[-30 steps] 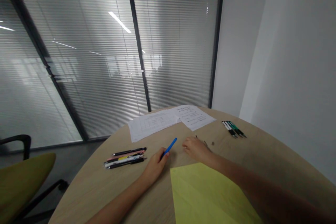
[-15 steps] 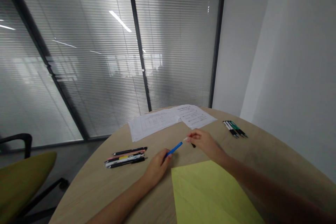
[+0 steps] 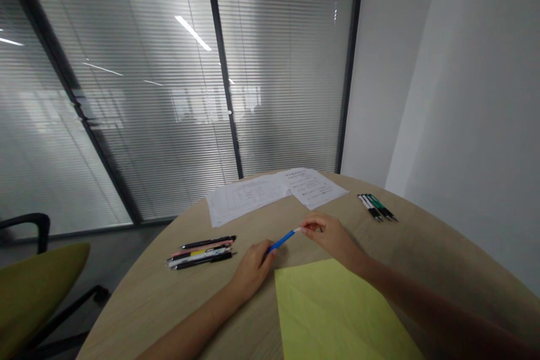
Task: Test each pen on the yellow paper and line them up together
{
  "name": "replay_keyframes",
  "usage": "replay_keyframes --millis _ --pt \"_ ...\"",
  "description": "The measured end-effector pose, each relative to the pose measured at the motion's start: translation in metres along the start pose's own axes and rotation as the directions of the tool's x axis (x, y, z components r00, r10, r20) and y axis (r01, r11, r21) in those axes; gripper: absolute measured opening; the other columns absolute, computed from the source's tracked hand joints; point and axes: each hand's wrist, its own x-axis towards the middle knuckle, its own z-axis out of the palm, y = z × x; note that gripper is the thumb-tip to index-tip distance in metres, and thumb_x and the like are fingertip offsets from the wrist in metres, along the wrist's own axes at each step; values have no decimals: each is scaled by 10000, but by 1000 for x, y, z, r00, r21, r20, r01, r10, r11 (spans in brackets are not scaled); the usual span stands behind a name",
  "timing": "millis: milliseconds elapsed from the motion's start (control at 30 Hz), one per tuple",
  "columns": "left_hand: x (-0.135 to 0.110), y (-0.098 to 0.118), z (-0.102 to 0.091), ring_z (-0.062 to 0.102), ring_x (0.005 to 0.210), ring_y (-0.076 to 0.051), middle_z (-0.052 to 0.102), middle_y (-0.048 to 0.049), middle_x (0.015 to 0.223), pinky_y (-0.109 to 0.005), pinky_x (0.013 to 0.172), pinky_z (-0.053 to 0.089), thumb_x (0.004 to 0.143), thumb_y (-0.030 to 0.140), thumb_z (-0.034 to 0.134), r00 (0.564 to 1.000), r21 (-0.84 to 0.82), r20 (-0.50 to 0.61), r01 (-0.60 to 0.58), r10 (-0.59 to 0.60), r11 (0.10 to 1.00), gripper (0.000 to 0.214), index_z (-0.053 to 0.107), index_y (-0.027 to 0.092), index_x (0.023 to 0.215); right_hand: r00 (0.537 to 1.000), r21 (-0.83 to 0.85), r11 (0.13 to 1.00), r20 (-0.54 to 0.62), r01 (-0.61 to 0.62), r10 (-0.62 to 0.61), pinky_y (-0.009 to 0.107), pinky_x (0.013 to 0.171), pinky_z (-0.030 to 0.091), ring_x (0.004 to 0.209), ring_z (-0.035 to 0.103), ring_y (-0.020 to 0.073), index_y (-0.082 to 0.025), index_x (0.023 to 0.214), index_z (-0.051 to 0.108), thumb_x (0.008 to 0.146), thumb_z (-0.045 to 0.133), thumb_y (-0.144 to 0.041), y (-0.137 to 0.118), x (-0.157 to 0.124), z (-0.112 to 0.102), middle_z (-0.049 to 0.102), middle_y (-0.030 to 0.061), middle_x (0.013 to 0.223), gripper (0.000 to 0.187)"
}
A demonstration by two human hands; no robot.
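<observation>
My left hand [image 3: 252, 271] is closed around the lower part of a blue pen barrel [image 3: 282, 241], which points up and to the right over the table. Between the pinched fingertips of my right hand [image 3: 331, 236] is a thin whitish pen refill [image 3: 297, 229]. Its visible end meets the open end of the barrel; how far it reaches inside cannot be seen. Just below both hands lies a yellow sheet [image 3: 341, 309]. Left of my left hand, several pens [image 3: 202, 253] in black, white, pink and yellow lie side by side.
White printed papers [image 3: 248, 197] lie at the table's far edge. Several white and green pens with black grips [image 3: 377, 208] rest at the right. An olive chair [image 3: 42, 275] stands left of the round wooden table [image 3: 139, 298]. Behind are a blind-covered glass partition and a wall.
My right hand has moved slightly down, bringing the refill from just apart to the end of the blue barrel. A small black piece beneath that hand is now hidden. My left hand stays nearly still.
</observation>
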Motion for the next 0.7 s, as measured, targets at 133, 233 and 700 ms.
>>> replay_keyframes --millis 133,233,700 --pt "-1 0 1 536 768 -194 599 -50 783 -288 705 394 842 322 298 1000 47 6 -17 17 999 266 519 182 796 990 -93 986 5 141 -141 227 608 461 642 563 115 -172 720 633 726 545 -197 -3 -3 1 629 33 720 92" --pt "-1 1 0 536 773 -195 604 -55 794 -291 708 395 847 314 294 1000 62 17 -22 21 998 270 524 177 811 980 -115 973 25 198 -197 239 655 470 707 583 128 -170 773 646 750 525 -193 -2 -4 3 648 51 767 125" --pt "-1 1 0 538 792 -198 606 -57 812 -292 721 397 836 317 307 1000 18 17 -10 10 1000 256 527 187 833 971 -295 928 139 227 -193 260 803 457 891 590 137 -179 1076 569 783 454 -147 11 -1 -1 635 54 1021 317"
